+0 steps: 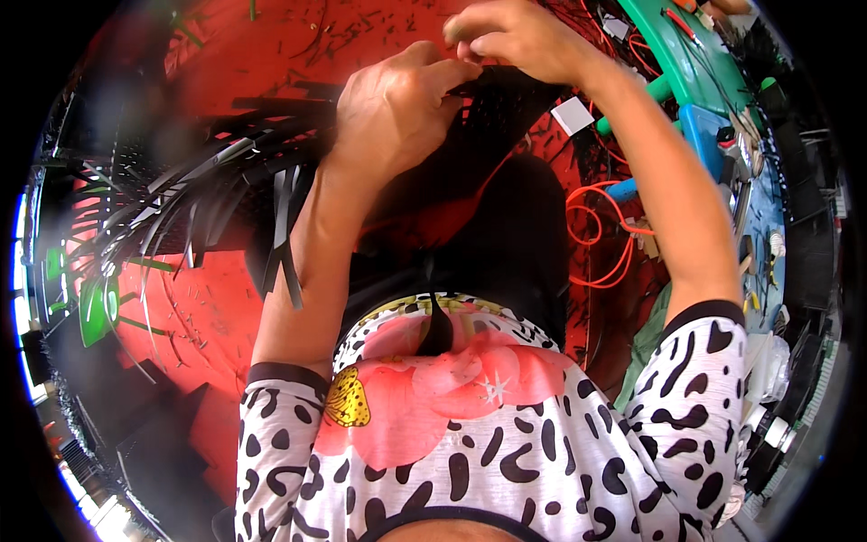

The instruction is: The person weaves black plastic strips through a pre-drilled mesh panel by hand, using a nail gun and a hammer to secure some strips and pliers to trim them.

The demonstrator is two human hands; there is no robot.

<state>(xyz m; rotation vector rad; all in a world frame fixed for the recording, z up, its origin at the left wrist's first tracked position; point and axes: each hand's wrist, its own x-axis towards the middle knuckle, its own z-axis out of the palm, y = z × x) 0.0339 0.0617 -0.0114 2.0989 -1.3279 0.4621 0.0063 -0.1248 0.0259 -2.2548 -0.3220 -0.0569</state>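
A black woven piece (501,113) lies across my lap, and its long loose black strips (212,176) fan out to the left. My left hand (393,113) is closed at the top edge of the weave, thumb and forefinger pinched on it. Just beyond and to the right, my right hand (510,41) has its fingers curled in a pinch close to the left fingertips. Whatever sits between the right fingers is too small or hidden to make out.
Black scraps litter the red floor (262,54). To the right stand a green plastic stool (691,68) and a blue stool (704,135), with tools beside them. An orange-red hose (601,280) coils near my right forearm. A small white box (572,116) sits near the weave.
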